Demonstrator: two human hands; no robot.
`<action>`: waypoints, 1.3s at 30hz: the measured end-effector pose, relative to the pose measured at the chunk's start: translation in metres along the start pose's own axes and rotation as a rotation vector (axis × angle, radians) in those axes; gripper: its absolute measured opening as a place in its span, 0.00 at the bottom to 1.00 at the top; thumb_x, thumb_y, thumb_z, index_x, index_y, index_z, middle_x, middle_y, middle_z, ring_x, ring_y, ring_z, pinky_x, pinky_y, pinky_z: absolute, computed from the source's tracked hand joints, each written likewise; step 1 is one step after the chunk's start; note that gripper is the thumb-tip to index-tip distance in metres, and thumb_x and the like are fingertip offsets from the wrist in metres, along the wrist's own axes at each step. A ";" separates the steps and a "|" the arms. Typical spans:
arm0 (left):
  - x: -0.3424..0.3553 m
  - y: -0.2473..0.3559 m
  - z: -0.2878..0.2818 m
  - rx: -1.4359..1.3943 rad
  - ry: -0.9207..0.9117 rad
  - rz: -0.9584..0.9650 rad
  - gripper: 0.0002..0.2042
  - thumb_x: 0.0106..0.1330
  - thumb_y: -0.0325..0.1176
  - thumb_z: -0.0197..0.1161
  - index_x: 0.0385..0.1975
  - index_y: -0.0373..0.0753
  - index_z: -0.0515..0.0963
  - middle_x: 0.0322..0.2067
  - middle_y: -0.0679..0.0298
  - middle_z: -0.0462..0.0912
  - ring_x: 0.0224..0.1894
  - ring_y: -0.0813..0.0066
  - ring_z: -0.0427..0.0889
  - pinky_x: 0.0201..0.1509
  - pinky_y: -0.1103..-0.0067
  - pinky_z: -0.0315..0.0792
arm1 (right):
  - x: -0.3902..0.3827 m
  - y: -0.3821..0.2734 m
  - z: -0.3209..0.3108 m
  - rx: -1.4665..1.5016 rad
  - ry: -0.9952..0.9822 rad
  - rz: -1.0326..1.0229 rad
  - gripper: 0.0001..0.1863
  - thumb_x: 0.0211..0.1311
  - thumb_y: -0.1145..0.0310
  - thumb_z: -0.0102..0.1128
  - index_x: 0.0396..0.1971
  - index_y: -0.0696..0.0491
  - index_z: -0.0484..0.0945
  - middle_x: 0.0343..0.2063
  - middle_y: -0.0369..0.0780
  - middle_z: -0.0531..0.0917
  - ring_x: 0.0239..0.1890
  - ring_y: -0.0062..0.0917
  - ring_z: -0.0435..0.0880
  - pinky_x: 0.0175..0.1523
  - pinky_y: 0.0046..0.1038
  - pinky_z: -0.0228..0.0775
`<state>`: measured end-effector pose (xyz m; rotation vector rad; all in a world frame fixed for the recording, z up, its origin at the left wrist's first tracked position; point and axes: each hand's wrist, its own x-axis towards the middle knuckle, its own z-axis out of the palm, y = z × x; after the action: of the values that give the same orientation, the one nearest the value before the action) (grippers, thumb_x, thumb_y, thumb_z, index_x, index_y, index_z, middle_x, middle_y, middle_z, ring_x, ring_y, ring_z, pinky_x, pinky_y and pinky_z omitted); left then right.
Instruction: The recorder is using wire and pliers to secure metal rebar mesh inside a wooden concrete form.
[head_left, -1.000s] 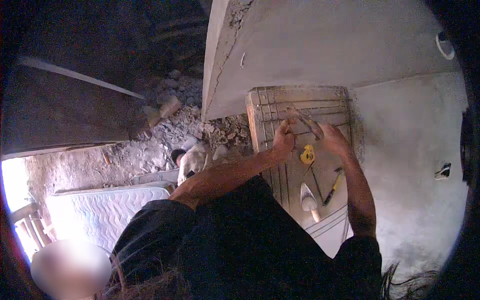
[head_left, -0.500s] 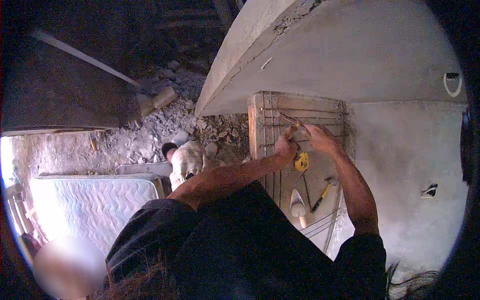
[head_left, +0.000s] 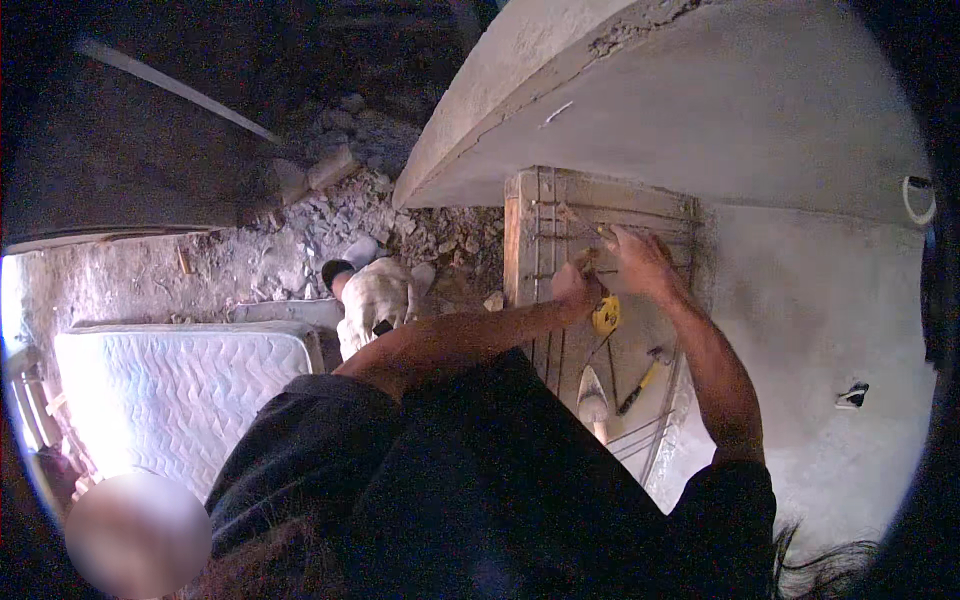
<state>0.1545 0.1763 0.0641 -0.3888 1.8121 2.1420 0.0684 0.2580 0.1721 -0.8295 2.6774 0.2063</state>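
Just beyond the yellow tape measure, the right hand grips a slim tool and the left hand curls, whether pinching anything I cannot tell.

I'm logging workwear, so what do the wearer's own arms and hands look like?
The bare left hand and bare right hand show no gloves. Short, black-looking fabric sleeves leave both forearms uncovered. I can make out no markings on the sleeves.

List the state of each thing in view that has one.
Right hand: closed around tool
Tool: held, partly hidden
Left hand: curled, grip unclear
Rods: crossed in a grid
Yellow tape measure: set down, blade unclear
Trowel: lying flat
Hammer: lying flat
Mattress: uncovered
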 end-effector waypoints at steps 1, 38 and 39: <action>-0.005 0.014 -0.006 0.138 0.018 0.126 0.20 0.48 0.27 0.59 0.44 0.39 0.68 0.21 0.53 0.78 0.26 0.63 0.80 0.30 0.71 0.73 | 0.006 0.004 -0.002 0.004 -0.003 0.013 0.20 0.55 0.66 0.49 0.48 0.57 0.65 0.38 0.52 0.74 0.37 0.45 0.75 0.40 0.35 0.67; 0.073 0.041 -0.005 -1.533 -0.517 -0.279 0.19 0.60 0.48 0.42 0.22 0.37 0.66 0.21 0.60 0.71 0.26 0.65 0.72 0.27 0.75 0.69 | 0.004 -0.008 -0.039 0.982 -0.720 0.684 0.22 0.51 0.53 0.57 0.36 0.56 0.66 0.19 0.36 0.72 0.16 0.21 0.71 0.19 0.24 0.65; 0.076 0.040 -0.002 -1.606 -0.478 -0.370 0.17 0.61 0.46 0.42 0.22 0.38 0.65 0.21 0.61 0.70 0.26 0.66 0.73 0.27 0.75 0.70 | 0.004 -0.008 -0.045 0.869 -0.659 0.652 0.27 0.48 0.53 0.60 0.40 0.57 0.65 0.21 0.38 0.74 0.18 0.23 0.73 0.22 0.25 0.67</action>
<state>0.0685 0.1726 0.0694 -0.3880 -0.4615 2.5455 0.0576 0.2385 0.2123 0.3386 1.9764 -0.4397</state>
